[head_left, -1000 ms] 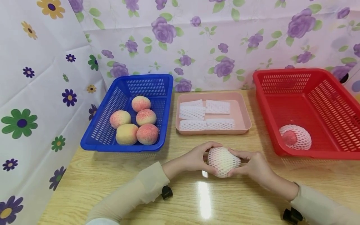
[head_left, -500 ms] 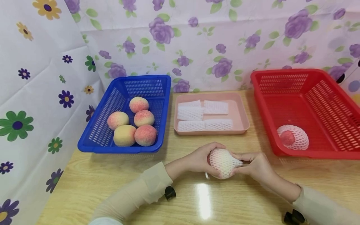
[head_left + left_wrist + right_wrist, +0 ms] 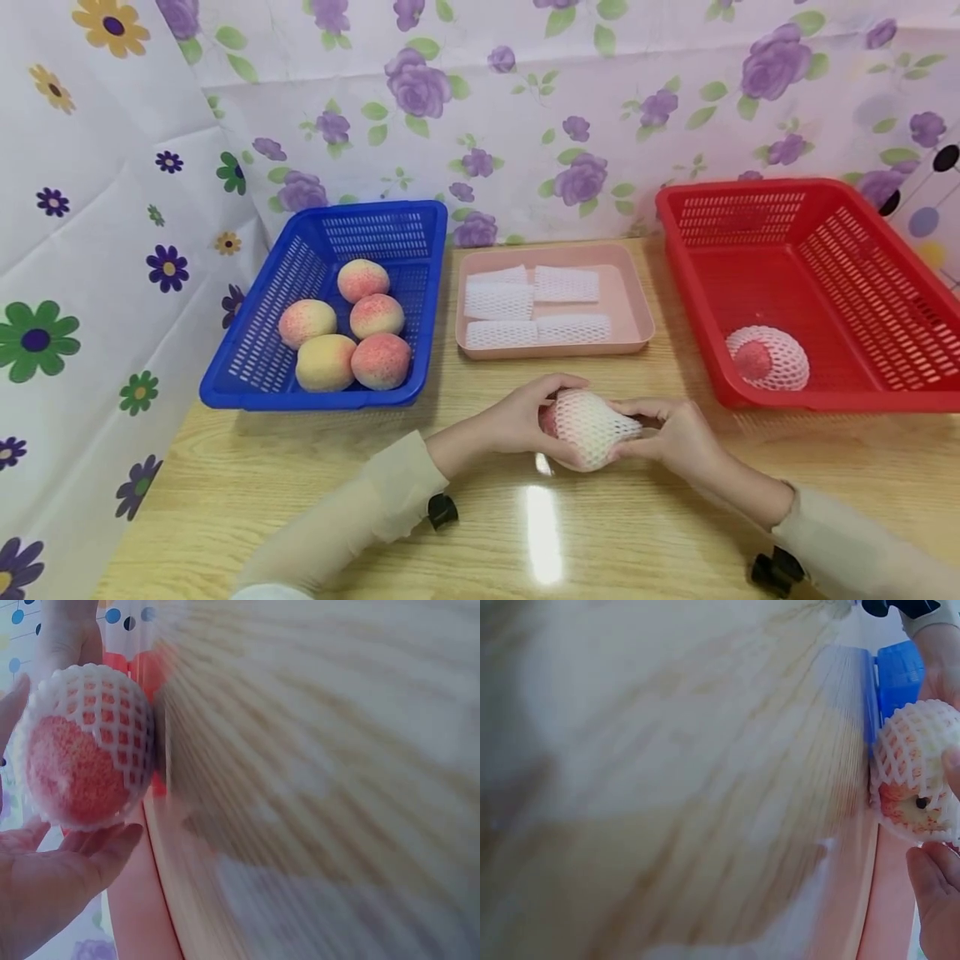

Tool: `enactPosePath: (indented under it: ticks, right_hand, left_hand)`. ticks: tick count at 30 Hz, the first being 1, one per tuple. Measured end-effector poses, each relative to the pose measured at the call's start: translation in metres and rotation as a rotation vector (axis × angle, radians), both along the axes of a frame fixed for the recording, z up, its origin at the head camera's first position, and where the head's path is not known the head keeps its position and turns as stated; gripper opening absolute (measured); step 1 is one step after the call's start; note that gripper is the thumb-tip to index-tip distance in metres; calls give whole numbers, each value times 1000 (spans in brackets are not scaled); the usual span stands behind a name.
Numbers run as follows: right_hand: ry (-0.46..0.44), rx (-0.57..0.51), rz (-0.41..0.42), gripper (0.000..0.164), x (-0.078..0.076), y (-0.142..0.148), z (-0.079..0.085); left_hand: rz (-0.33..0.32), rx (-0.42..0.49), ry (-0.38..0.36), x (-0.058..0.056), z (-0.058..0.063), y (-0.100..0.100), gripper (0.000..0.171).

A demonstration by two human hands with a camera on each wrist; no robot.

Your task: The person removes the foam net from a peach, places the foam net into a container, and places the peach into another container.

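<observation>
A peach (image 3: 79,769) sits inside a white foam net sleeve (image 3: 587,427) just over the table, in front of the pink tray. My left hand (image 3: 525,421) grips it from the left, thumb on the near side and fingers on the far side. Its reddish end lies bare toward that palm. On the other side my right hand (image 3: 675,435) pinches the sleeve's right end, which tapers to a drawn-out tip. In the right wrist view a dark stem spot (image 3: 922,802) shows at the sleeve's opening on that end.
Several unwrapped peaches lie in the blue basket (image 3: 210,387) at left. The pink tray (image 3: 630,304) behind my hands holds several flat foam sleeves (image 3: 498,302). At right, the red basket (image 3: 757,250) contains one sleeved peach (image 3: 783,358).
My right hand has drawn the sleeve's end out to the right into a narrower taper. More of the peach's red end shows by my left hand. The head view has shifted slightly.
</observation>
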State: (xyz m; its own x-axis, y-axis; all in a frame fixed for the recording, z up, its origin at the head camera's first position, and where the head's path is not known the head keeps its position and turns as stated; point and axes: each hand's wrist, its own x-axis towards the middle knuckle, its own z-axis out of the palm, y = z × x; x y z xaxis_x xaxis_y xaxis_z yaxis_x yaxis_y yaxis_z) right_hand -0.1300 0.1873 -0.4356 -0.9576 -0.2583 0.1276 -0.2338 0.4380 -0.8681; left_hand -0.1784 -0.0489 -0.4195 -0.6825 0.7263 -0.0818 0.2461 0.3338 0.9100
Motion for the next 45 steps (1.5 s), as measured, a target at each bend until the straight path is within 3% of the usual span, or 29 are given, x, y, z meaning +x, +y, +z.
enactPosePath:
  ticks: [3, 7, 10, 13, 16, 20, 23, 27, 37, 45]
  right_hand:
    - [-5, -2, 28, 57, -1, 1, -3]
    - [33, -77, 107, 60, -4, 1, -9]
    - [40, -177, 179, 61, -6, 0, -13]
    - [-1, -227, 220, 67, -7, -1, -15]
    - [-54, -187, 219, 79, -9, -2, -14]
    - [-92, -45, 195, 89, -12, -2, -10]
    - [-97, 7, 206, 84, -12, -1, -9]
    - [-96, -15, 212, 78, -12, -1, -9]
    - [-228, -261, 200, 77, -9, 1, -6]
    - [-287, -428, 298, 77, -9, 4, -1]
  left_hand:
    - [38, 54, -30, 2, 0, -9, 76]
    - [99, 134, -61, 4, -1, -20, 53]
    - [136, 147, -69, 7, 0, -27, 41]
    - [136, 145, -91, 10, 1, -31, 41]
    - [123, 147, -129, 11, 0, -31, 45]
    - [97, 126, -144, 12, 0, -29, 49]
    - [82, 105, -138, 13, 0, -27, 50]
    - [106, 114, -148, 13, 0, -23, 51]
    - [174, 214, -144, 20, 5, -20, 56]
    - [177, 243, -115, 19, 5, -17, 53]
